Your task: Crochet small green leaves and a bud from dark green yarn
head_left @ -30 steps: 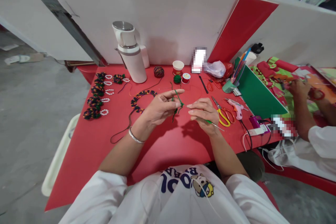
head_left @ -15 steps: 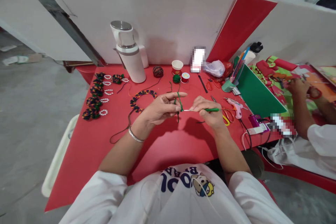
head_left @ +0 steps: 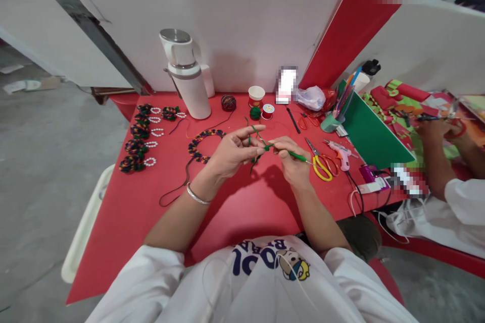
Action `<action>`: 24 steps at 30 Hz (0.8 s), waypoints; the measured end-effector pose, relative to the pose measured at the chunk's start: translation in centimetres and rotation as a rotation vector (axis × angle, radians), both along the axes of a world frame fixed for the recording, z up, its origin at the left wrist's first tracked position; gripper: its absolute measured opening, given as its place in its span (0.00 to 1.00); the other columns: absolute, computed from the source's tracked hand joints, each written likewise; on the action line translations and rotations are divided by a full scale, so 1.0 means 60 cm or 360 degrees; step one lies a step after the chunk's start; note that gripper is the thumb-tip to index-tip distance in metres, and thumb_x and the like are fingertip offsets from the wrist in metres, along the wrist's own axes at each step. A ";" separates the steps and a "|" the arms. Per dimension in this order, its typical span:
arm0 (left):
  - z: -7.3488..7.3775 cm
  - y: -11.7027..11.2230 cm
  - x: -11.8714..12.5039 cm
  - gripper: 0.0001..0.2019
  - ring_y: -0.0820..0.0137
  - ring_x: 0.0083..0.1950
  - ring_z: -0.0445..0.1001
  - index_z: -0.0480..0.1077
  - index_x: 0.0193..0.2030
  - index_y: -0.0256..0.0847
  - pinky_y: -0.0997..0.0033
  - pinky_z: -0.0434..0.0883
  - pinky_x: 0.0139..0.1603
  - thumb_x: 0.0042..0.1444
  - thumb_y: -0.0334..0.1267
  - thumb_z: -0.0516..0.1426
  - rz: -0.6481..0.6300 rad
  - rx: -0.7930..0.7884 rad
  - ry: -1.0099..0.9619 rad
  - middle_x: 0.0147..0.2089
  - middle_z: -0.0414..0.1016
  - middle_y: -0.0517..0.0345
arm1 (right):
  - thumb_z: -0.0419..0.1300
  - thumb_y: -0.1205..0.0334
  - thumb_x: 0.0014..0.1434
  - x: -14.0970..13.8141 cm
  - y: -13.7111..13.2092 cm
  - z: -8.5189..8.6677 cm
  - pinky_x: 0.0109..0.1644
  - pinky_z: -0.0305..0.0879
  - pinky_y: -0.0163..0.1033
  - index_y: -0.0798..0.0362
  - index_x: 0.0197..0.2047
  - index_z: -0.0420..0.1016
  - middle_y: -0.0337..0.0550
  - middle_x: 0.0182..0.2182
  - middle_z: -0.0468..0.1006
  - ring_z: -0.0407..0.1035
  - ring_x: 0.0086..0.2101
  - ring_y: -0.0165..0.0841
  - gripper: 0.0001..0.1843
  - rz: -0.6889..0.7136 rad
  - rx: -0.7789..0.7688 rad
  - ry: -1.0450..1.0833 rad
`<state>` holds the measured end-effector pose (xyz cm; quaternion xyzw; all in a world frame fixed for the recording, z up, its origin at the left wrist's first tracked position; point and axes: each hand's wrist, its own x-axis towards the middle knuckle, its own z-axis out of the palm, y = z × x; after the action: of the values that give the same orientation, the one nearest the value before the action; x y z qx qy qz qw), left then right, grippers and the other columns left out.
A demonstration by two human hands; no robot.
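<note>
The green yarn piece [head_left: 267,148] is between the two hands, above the tabletop [head_left: 235,222]. The person's left hand [head_left: 237,152] pinches it between thumb and fingers, a strand looped over the extended index finger. The right hand [head_left: 292,162] pinches a green-handled hook [head_left: 297,156]; whether its tip sits inside a stitch cannot be told. From the hands, a green yarn ball [head_left: 255,112] lies near twelve o'clock beside a red spool [head_left: 268,111]. The multicoloured yarn ring [head_left: 194,150] lies at nine o'clock, partly hidden by the left hand. Yellow-handled scissors [head_left: 322,168] lie just past three o'clock, a white flask [head_left: 191,93] stands at ten.
</note>
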<state>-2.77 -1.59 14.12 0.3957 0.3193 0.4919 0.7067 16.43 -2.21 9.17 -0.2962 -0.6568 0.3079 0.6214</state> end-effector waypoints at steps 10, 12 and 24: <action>0.014 -0.012 0.012 0.38 0.80 0.22 0.70 0.76 0.62 0.32 0.80 0.63 0.23 0.40 0.28 0.75 0.0322 0.0234 0.0326 0.31 0.83 0.57 | 0.67 0.62 0.67 -0.001 -0.016 0.032 0.52 0.76 0.51 0.38 0.52 0.84 0.43 0.48 0.87 0.78 0.46 0.39 0.13 -0.0409 0.0518 -0.0570; 0.013 -0.014 0.016 0.38 0.79 0.23 0.71 0.76 0.62 0.33 0.80 0.62 0.23 0.40 0.30 0.75 0.0321 0.0207 0.0305 0.31 0.83 0.57 | 0.68 0.61 0.66 -0.009 -0.016 0.024 0.53 0.75 0.51 0.37 0.53 0.84 0.44 0.51 0.86 0.78 0.47 0.40 0.14 -0.0594 0.0681 -0.0687; 0.017 -0.003 -0.020 0.32 0.77 0.23 0.70 0.80 0.57 0.34 0.79 0.56 0.20 0.41 0.32 0.76 0.0023 0.0060 0.0245 0.29 0.81 0.56 | 0.62 0.44 0.69 -0.007 0.014 -0.002 0.49 0.77 0.52 0.38 0.45 0.82 0.41 0.43 0.87 0.79 0.44 0.39 0.11 0.0032 0.0176 0.0013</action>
<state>-3.96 -1.76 15.12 0.4432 0.3664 0.4710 0.6690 16.03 -1.39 9.04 -0.2534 -0.6732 0.2785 0.6365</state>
